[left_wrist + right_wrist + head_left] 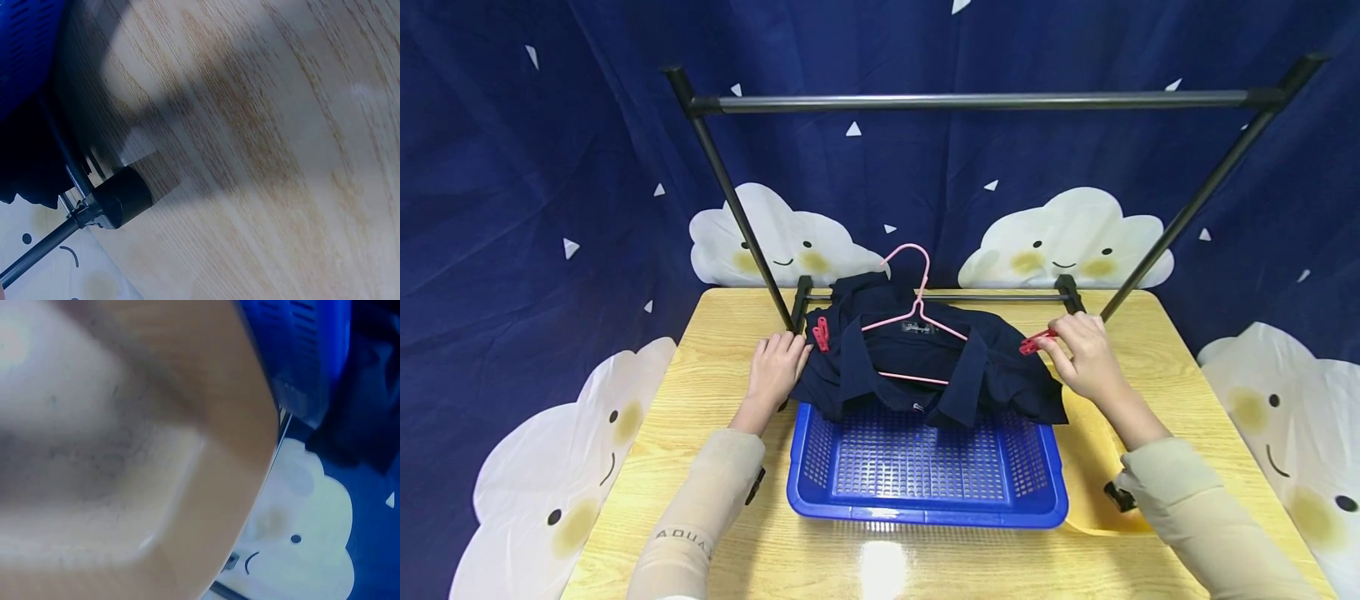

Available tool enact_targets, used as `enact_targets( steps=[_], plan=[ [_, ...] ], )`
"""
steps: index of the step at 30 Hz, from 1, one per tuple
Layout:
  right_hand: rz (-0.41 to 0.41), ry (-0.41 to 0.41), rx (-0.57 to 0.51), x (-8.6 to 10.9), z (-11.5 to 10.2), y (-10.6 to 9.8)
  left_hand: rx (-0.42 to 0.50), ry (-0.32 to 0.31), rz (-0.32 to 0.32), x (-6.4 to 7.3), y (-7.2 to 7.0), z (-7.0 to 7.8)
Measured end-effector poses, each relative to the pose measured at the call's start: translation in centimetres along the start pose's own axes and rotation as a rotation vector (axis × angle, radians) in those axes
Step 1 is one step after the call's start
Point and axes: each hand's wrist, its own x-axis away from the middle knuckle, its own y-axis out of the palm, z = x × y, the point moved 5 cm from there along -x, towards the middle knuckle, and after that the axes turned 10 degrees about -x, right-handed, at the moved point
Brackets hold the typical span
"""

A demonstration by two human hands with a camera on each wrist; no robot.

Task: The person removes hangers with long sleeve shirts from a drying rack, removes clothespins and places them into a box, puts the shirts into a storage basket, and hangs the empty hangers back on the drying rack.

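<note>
A dark navy collared shirt lies over the back part of the blue basket, with a pink hanger inside its neck. On the shirt's left shoulder sits a red clothespin. My right hand pinches a second red clothespin between thumb and fingers, at the right shoulder. My left hand is at the shirt's left edge, beside the rack's left post; its grip is hidden. Neither wrist view shows the hold clearly.
A black clothes rack stands over the shirt, its top bar high at the back. The yellow basin is right of the basket, under my right forearm. Both stand on a wooden table before a blue curtain.
</note>
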Motion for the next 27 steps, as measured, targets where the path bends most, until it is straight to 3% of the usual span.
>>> enact_targets(
  steps=[5,14,21,27],
  plan=[
    [-0.013,0.099,0.031,0.7,1.5,-1.0,-0.011,0.004,-0.001,0.1,0.1,-0.1],
    [-0.035,0.181,0.138,2.3,3.0,-2.1,0.000,0.001,0.002,0.1,0.1,-0.1],
    [-0.155,0.227,0.244,4.0,4.0,-1.8,-0.011,-0.002,0.016,0.1,0.0,0.0],
    [-0.295,0.345,0.290,5.6,5.1,-1.3,-0.011,-0.001,0.020,0.1,0.1,0.0]
  ],
)
